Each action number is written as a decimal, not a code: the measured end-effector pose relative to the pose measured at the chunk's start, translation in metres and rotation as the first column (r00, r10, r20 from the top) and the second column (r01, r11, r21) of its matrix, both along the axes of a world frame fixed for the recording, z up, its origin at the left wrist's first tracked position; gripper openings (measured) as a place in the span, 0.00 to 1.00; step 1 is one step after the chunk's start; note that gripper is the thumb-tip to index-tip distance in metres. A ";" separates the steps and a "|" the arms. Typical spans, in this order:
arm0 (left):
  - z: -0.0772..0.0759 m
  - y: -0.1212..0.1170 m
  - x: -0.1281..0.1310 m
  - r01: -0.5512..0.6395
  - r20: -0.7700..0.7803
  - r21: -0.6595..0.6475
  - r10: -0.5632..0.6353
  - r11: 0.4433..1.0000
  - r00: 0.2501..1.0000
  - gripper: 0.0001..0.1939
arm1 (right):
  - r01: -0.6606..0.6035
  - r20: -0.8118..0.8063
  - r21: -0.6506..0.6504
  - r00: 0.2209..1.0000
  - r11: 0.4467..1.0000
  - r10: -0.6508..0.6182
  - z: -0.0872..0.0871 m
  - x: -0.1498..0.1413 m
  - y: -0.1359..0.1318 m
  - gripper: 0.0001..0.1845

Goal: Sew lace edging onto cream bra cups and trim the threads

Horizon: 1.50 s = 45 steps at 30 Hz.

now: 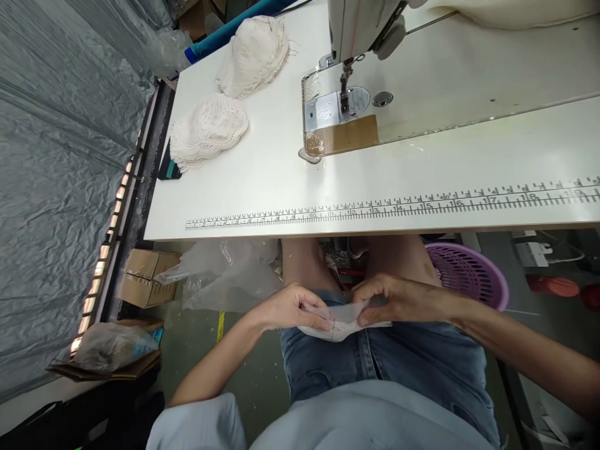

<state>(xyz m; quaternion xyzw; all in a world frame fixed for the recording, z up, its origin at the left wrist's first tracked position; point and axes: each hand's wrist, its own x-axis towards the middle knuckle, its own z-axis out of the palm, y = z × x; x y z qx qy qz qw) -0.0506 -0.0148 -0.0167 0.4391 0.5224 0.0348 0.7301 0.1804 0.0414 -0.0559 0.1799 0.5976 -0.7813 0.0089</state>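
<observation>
Over my lap, a piece of white fabric (338, 330) with a sheer, see-through layer is stretched between both hands. My left hand (304, 307) pinches its left end between thumb and fingers. At the other end my right hand (382, 300) grips it, the fingers curled and partly hidden behind the sheer layer. Beyond the table edge, a white sewing machine (363, 28) stands with its needle and presser foot (345, 94) above the metal plate. Two cream lace cup-shaped pieces, one nearer (209, 130) and one farther (257, 55), lie on the table's left side.
A printed ruler (351, 212) runs along the front of the white table (272, 181). Below on the right is a purple basket (469, 272). A clear plastic bag (225, 272) and a cardboard box (146, 275) are below left. Cream cloth (525, 14) lies behind the machine.
</observation>
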 end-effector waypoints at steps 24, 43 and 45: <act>-0.008 0.000 0.006 -0.019 0.063 0.018 0.018 1.000 0.998 0.17 | 0.026 0.008 -0.056 1.000 0.998 -0.026 -0.001 0.003 0.003 0.17; -0.008 0.000 0.009 0.057 -0.006 0.109 -0.057 0.992 0.998 0.14 | 0.041 0.055 -0.024 0.998 0.999 -0.039 0.005 0.018 0.011 0.16; -0.007 0.001 0.010 0.085 -0.016 0.119 -0.083 0.989 0.996 0.13 | 0.014 0.051 -0.017 0.999 1.000 -0.014 0.005 0.015 0.009 0.16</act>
